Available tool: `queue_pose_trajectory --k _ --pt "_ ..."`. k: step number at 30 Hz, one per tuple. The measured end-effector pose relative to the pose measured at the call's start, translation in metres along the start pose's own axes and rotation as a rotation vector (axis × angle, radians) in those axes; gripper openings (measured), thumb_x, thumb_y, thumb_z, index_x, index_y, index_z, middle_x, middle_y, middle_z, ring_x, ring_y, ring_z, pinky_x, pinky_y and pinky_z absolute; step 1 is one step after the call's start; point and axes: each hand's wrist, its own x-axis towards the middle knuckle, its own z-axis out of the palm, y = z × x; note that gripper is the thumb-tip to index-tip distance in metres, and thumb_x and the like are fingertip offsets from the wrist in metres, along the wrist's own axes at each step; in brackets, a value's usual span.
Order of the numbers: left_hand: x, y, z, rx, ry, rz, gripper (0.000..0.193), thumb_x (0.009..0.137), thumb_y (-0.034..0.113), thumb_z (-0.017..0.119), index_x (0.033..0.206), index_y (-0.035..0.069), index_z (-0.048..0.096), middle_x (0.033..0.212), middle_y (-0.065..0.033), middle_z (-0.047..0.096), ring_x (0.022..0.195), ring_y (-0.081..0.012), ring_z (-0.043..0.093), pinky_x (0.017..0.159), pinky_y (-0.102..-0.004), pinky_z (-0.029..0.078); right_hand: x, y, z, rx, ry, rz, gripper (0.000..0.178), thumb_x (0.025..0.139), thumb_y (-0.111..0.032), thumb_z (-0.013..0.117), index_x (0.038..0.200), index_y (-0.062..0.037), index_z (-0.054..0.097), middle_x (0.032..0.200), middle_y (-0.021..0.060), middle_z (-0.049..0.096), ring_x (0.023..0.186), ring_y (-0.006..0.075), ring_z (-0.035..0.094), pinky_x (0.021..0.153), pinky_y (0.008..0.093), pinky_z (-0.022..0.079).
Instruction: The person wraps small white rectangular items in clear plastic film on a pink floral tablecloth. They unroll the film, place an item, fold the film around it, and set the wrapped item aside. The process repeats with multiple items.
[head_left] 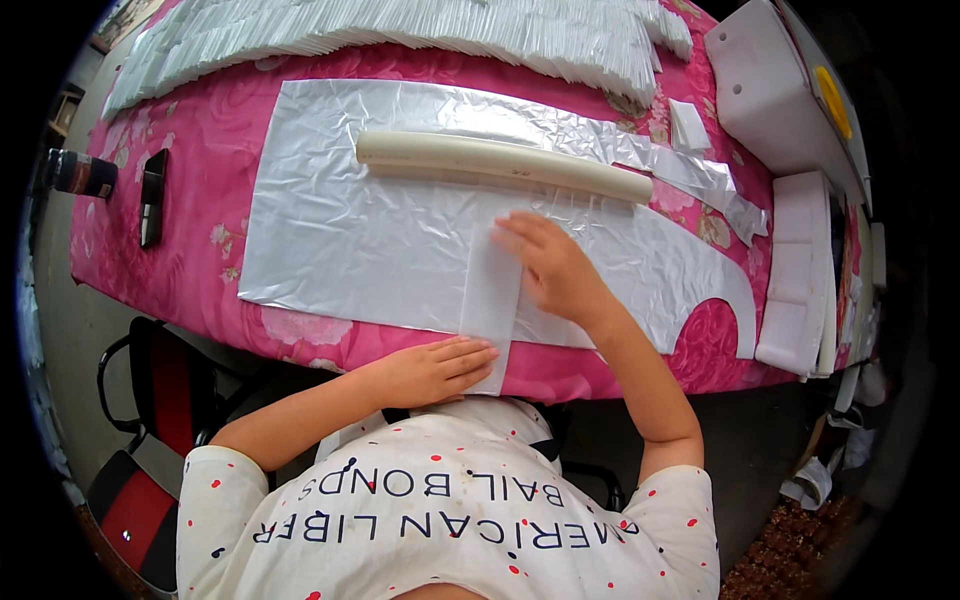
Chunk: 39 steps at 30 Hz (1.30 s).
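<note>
A narrow white plastic strip [488, 290] stands upright in front of me, running from the table's near edge toward a pale tube. My left hand [437, 370] lies flat at its near end, fingers stretched and close together. Farther up, my right hand [553, 265] is over the strip's right side, fingers extended and the tips slightly blurred. Whether those tips touch the strip I cannot tell. Beneath is a wide, wrinkled, shiny white plastic sheet [340, 230]. The cream-coloured tube [500, 163] rests across it, just beyond the strip's far end.
Long rows of folded white plastic pieces [400, 28] line the table's far side. The table wears a pink flowered cloth [190, 270]. At left are a phone [152, 198] and a dark jar [84, 173]. White foam boxes [797, 275] stand right; a red-black chair [165, 385] is lower left.
</note>
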Motion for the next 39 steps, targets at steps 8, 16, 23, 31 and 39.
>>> queue_pose_trajectory --k 8,16,23,31,39 --pt "0.0 -0.005 -0.01 -0.153 0.195 0.048 0.04 0.078 0.011 0.059 0.117 0.002 0.053 0.123 -0.0147 0.052 0.117 -0.0281 0.048 0.099 -0.0383 0.04 -0.044 -0.052 0.002 0.088 -0.155 0.046 0.048 0.064 0.005 0.055 0.112 -0.001 0.056 0.126 0.0142 0.049 0.12 0.0316 0.043 0.1 0.0388 0.038" --pt "0.023 -0.015 -0.029 0.084 0.216 -0.231 0.058 0.067 0.012 0.062 0.122 0.001 0.048 0.127 -0.0147 0.048 0.118 -0.0288 0.047 0.098 -0.0417 0.038 -0.054 -0.048 0.026 -0.079 0.102 0.072 0.036 0.067 -0.001 0.061 0.104 -0.0035 0.062 0.112 0.0101 0.058 0.105 0.0258 0.055 0.089 0.0359 0.045" --pt "0.031 -0.023 -0.024 0.023 0.371 -0.336 0.047 0.071 0.009 0.06 0.116 -0.002 0.052 0.105 -0.0153 0.06 0.1 -0.0301 0.056 0.088 -0.0396 0.044 -0.048 -0.044 0.018 0.085 0.159 0.17 0.03 0.07 -0.002 0.061 0.1 -0.0039 0.063 0.094 0.0076 0.064 0.085 0.0244 0.061 0.071 0.0341 0.05" --pt "0.046 -0.021 -0.04 -0.538 0.62 -0.774 0.042 0.084 0.007 0.051 0.125 0.0 0.046 0.118 -0.0191 0.053 0.097 -0.033 0.056 0.088 -0.0407 0.043 -0.006 -0.023 -0.002 0.728 -0.099 1.016 0.027 0.085 -0.02 0.058 0.082 0.0054 0.064 0.064 0.0074 0.061 0.052 0.0129 0.059 0.052 0.0266 0.046" --pt "0.063 -0.016 -0.005 0.2 0.169 -0.572 0.078 0.082 0.035 0.055 0.138 -0.006 0.02 0.146 -0.0207 0.018 0.137 -0.033 0.014 0.111 -0.0429 0.012 0.005 -0.013 -0.006 0.758 -0.213 1.093 0.029 0.085 -0.022 0.059 0.074 0.0041 0.063 0.061 0.0059 0.059 0.05 0.0126 0.058 0.047 0.026 0.044"
